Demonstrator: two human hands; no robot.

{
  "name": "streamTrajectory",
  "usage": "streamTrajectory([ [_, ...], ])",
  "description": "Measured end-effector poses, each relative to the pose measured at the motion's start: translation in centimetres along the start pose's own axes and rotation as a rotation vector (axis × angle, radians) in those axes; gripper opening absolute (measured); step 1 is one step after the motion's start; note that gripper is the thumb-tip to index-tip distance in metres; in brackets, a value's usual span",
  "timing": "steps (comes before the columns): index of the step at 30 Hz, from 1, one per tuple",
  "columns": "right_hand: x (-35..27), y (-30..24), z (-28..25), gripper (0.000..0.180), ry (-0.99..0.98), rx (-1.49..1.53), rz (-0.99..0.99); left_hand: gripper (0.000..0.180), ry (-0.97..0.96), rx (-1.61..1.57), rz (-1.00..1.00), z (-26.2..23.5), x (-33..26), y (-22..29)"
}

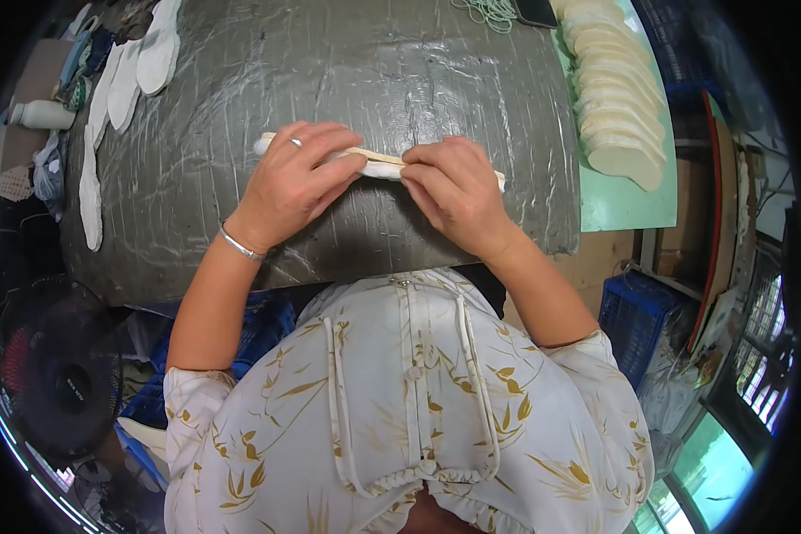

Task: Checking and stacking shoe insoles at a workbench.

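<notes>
Between my two hands, a white fleecy insole (383, 170) with a cream-coloured layer is held edge-on above the grey table (374, 231). My left hand (295, 185) pinches its left part, fingers closed along the edge. My right hand (458, 191) grips the right part in the same way, thumb and fingers pressed together. The insole's ends stick out past both hands, and much of its length is hidden behind the fingers. Whether the two layers are joined I cannot tell.
White fleecy insoles (158, 55) lie along the table's left edge. An overlapping row of cream insole pieces (627, 160) rests on a green board (627, 212) at right. Green string (489, 12) and a dark phone-like object (536, 12) are at the back. A fan (62, 374) stands lower left.
</notes>
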State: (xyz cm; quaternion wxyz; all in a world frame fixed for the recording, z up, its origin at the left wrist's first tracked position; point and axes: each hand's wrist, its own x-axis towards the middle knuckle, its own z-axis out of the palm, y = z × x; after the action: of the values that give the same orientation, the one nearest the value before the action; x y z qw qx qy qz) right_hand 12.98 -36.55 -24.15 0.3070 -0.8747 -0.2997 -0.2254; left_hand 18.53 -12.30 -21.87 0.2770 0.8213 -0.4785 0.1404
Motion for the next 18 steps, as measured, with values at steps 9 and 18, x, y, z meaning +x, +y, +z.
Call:
streamTrajectory([
  [9, -0.7, 0.4, 1.2, 0.02, 0.125, 0.071, -0.017, 0.017, 0.059, -0.038, -0.006, 0.5, 0.3, 0.4],
  [18, 1.6, -0.9, -0.4, 0.047, 0.03, 0.205, 0.22, 0.016, 0.075, -0.078, -0.037, 0.8, -0.1, 0.2],
])
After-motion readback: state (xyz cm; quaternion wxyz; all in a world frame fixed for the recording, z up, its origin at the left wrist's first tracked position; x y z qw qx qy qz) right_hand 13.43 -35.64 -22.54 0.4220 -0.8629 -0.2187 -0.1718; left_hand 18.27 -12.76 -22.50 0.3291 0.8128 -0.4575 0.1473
